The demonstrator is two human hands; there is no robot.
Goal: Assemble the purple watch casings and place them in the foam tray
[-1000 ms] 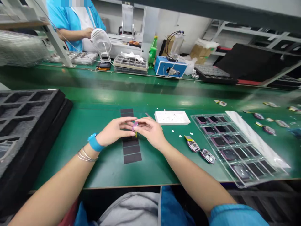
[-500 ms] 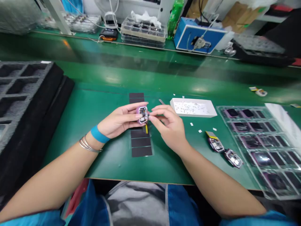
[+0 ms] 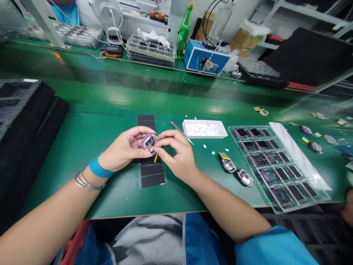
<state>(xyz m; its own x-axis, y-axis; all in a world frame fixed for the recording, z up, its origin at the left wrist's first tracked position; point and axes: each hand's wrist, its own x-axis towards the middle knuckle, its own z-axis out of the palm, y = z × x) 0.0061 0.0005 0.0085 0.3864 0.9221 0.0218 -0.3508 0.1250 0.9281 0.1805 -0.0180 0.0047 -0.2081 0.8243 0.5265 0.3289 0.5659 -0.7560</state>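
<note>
left hand [image 3: 121, 149]: pinching purple-rimmed electronics casing [image 3: 150, 141], frame centre | right hand [image 3: 178, 154]: fingertips at casing's right edge, can't tell what's pinched | risk: yellow strip [image 3: 156, 158] below may snag if casing twists; loose left pinch could drop casing

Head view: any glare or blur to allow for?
Head view: pale glare patches on the green bench; head view: smearing over the black foam trays at left edge; head view: finest details inside the purple-rimmed unit too small to read.
</note>
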